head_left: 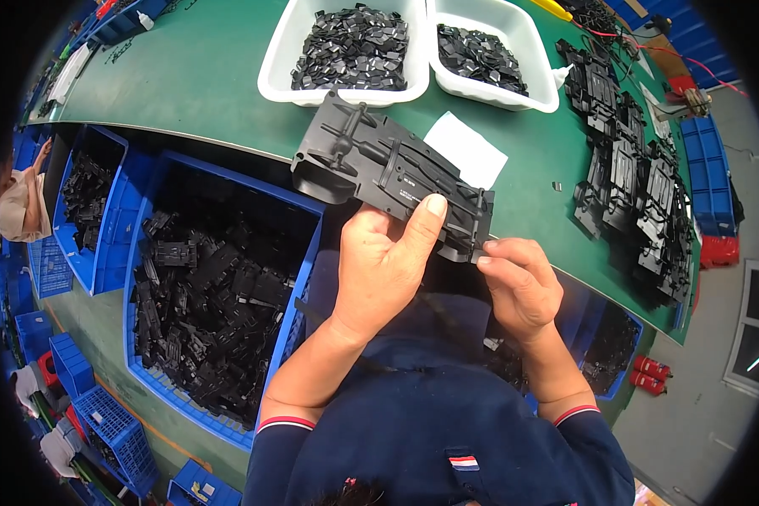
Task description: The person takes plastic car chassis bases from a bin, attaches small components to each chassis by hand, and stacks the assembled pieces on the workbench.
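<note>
Chassis [378, 173] | long axis: upper-left to lower-right | left hand [381, 260] grips

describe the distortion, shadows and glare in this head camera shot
Head view: fisheye stretch bows the green table's front edge, and the corners go black; deep shadow fills the far end of the large blue bin, so the dark contents blend together; the white paper looks washed out; a bright streak glares on the dark panel at far right; the held black part reads fairly clearly.
</note>
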A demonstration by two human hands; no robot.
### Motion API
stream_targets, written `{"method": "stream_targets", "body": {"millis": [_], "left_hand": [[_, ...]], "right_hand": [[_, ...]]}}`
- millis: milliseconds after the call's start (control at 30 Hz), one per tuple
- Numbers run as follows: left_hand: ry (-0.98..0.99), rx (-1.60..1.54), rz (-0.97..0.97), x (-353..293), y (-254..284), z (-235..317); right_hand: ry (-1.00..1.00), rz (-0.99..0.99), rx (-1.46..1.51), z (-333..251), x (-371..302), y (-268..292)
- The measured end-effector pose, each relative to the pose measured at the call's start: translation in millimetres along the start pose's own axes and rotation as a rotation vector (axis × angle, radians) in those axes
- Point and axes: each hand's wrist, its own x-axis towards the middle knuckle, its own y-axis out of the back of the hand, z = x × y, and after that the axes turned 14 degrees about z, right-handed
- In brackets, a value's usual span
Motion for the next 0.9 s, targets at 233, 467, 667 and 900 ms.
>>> {"method": "stream_targets", "body": {"millis": [233, 467, 667, 900], "left_hand": [[-0.002, -0.024, 0.021, -0.1, -2.7, -0.1], [0.004, 0.022, -0.008, -2.2, 0.6, -2.0], [0.03, 0.021, -0.006, -3.2, 1.5, -3.1], [0.062, 0.035, -0.014, 0.6, 3.7, 1.0]], "right_hand": [[-0.004, -0.034, -0.01, -0.2, 3.8, 0.6], [-0.028, -0.081, -0.015, -1.9, 4.5, 3.3], [-0.04, -0.102, -0.005, 1.1, 2.4, 5.2], [-0.114, -0.066, 0.052, 2.9, 4.6, 3.1]]}}
